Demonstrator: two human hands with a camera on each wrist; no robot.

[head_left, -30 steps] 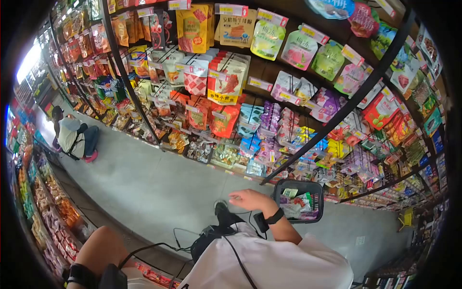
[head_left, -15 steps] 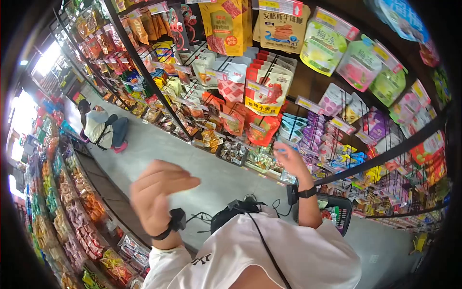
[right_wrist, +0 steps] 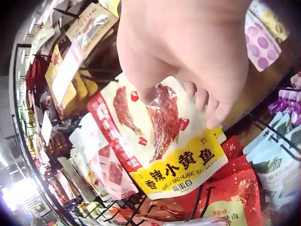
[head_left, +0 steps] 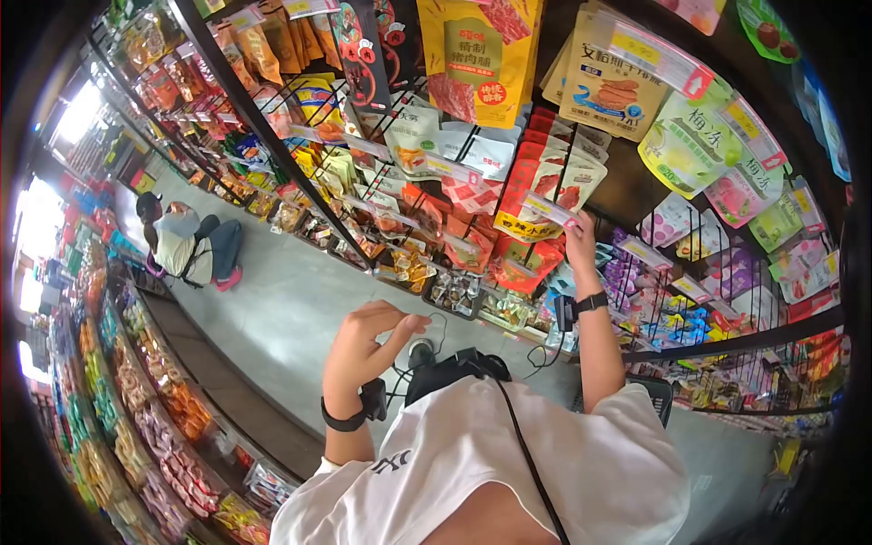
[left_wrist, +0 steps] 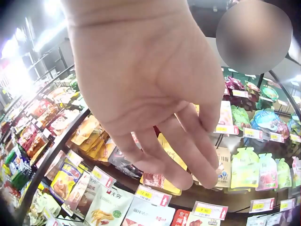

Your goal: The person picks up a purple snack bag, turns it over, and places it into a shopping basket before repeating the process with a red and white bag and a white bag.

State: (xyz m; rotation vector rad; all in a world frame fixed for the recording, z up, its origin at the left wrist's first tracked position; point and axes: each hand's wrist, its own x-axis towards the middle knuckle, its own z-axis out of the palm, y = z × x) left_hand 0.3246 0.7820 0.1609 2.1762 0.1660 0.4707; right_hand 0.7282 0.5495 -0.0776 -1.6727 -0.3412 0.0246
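My right hand (head_left: 581, 250) is up at the hanging rack, at the lower right side of a pouch of spicy fish snack (head_left: 525, 226). In the right wrist view the thumb lies on the front of this red, white and yellow pouch (right_wrist: 141, 117), while the other fingers curl at its right edge, pinching it. More pouches of the same kind hang behind. My left hand (head_left: 368, 350) is held in the air before my body, its fingers loosely bent and holding nothing. Beyond it in the left wrist view are beige and green pouches (left_wrist: 244, 168).
Price tags (head_left: 552, 209) stick out on the hooks in front of the pouches. A dark shopping basket (head_left: 658, 391) sits on the floor by my right arm. Another person (head_left: 195, 243) crouches down the aisle. Bins of packaged snacks (head_left: 182, 409) line the left side.
My right hand has risen from low over the floor to the fish snack pouch and now pinches it. The left hand came up into view, then shifted right. The view has turned along the rack.
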